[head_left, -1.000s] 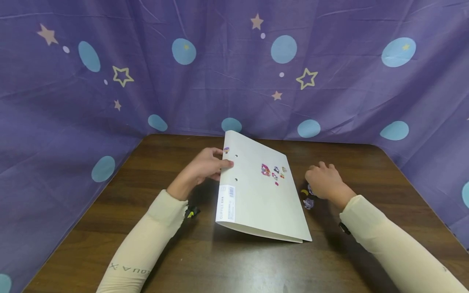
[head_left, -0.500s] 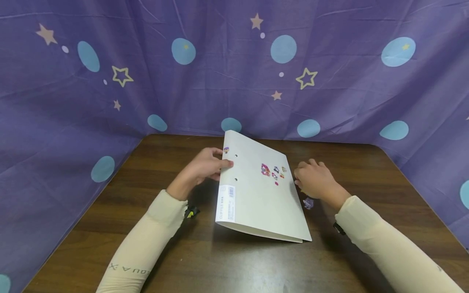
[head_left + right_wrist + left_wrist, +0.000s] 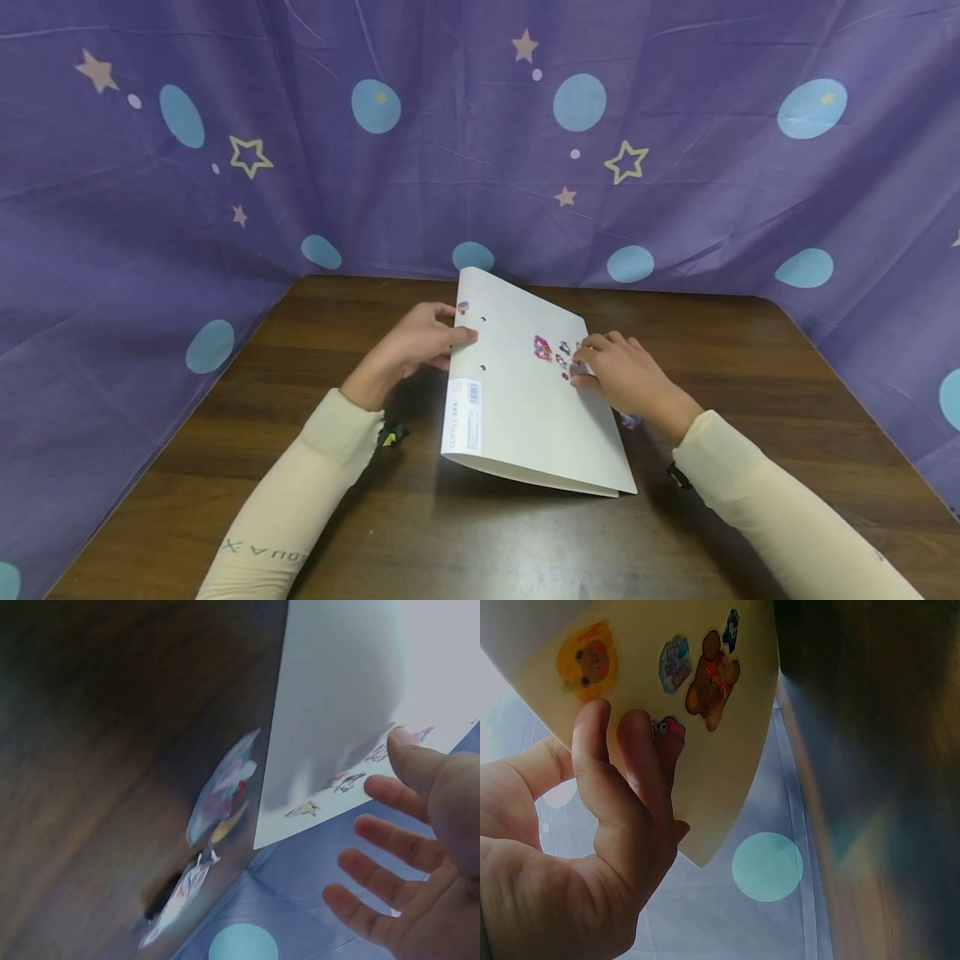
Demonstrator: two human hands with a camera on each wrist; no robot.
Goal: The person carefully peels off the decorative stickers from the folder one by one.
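A white clip file folder stands tilted on the table, its labelled spine toward the left. My left hand grips the spine edge, thumb on the front cover and fingers behind. In the left wrist view, character stickers, including a brown bear sticker and an orange one, show on the cover behind those fingers. Several small stickers dot the front cover. My right hand hovers at the cover's right side beside them, fingers spread and nothing visible between them in the right wrist view; contact with the cover is unclear.
Loose sticker pieces lie on the wooden table by the folder's right edge, with another sticker beside them. A purple curtain with stars and dots hangs behind the table.
My right hand has moved left from above the loose pieces on the table to the folder's front cover, beside its stickers. The left hand and the folder have stayed put.
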